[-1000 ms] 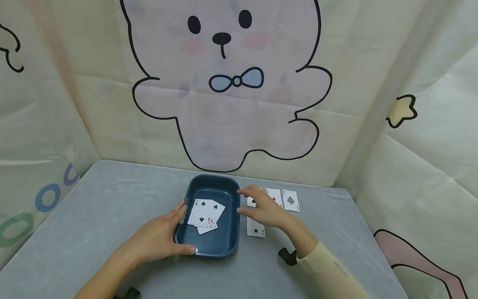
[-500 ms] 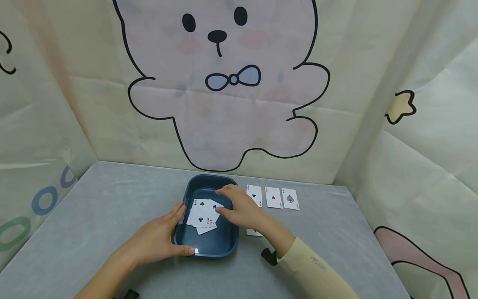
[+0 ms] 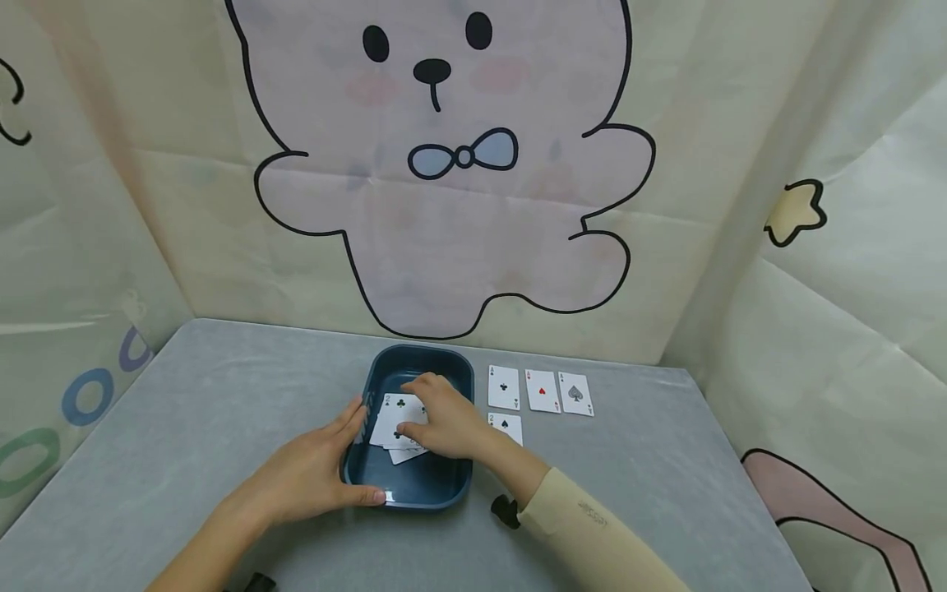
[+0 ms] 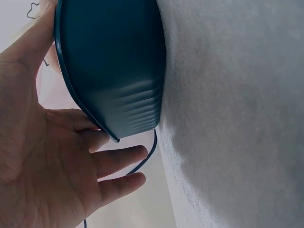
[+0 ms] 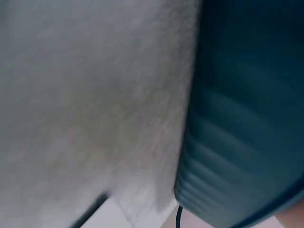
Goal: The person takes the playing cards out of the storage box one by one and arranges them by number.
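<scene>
A dark blue plastic tray (image 3: 450, 485) stands on the table in the head view. Inside it lies a small overlapping pile of playing cards (image 3: 386, 423), the top one showing clubs. My left hand (image 3: 314, 469) holds the tray at its near left corner, thumb on the front rim and fingers along the left side. Over the pile, my right hand (image 3: 447, 419) reaches in from the right with thumb and fingers spread apart; it covers part of the cards, and whether its fingertips touch them I cannot tell. Only the tray's outer wall (image 5: 237, 142) fills much of the right wrist view.
Right of the tray lie an ace of clubs (image 3: 504, 387), an ace of hearts (image 3: 542, 390) and an ace of spades (image 3: 575, 395) in a row. A spade card (image 3: 506, 427) lies in front of them. A printed cloth (image 3: 459, 247) hangs behind the grey table (image 3: 244, 395).
My right hand has moved left from above the cards on the table, across the tray's right rim, to over the pile. The left hand keeps its hold on the tray.
</scene>
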`<state>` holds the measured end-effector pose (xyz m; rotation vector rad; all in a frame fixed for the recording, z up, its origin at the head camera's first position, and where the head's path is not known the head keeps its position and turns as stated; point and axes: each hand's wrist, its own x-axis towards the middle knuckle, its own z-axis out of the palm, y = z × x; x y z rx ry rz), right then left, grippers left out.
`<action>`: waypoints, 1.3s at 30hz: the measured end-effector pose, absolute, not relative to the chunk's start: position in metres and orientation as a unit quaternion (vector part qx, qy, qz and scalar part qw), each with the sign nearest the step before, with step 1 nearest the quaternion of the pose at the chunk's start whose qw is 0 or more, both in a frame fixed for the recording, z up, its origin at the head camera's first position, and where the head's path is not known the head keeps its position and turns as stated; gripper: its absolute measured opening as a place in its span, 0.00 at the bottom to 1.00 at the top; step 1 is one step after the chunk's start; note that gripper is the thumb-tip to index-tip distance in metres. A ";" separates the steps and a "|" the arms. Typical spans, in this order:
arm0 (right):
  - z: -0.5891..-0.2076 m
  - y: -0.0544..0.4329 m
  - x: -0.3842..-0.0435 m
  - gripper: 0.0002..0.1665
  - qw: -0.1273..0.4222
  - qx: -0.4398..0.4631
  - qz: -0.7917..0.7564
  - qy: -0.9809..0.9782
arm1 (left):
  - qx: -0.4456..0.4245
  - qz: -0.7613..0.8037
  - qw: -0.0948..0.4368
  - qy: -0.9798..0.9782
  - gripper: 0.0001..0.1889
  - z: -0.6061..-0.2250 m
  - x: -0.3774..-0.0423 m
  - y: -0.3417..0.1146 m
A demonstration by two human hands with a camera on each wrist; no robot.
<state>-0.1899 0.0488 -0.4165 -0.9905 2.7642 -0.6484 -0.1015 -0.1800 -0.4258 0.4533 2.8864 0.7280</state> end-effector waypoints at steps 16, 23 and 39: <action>-0.435 0.021 -0.206 0.49 0.086 -0.320 -0.182 0.926 | 0.161 0.241 0.064 0.955 0.68 -0.423 -0.101 -0.183; -0.442 0.018 -0.208 0.56 0.109 -0.309 -0.175 0.928 | 0.160 0.243 0.069 0.954 0.69 -0.422 -0.101 -0.182; -0.446 0.021 -0.211 0.60 0.120 -0.308 -0.147 0.932 | 0.153 0.245 0.075 0.954 0.69 -0.425 -0.101 -0.181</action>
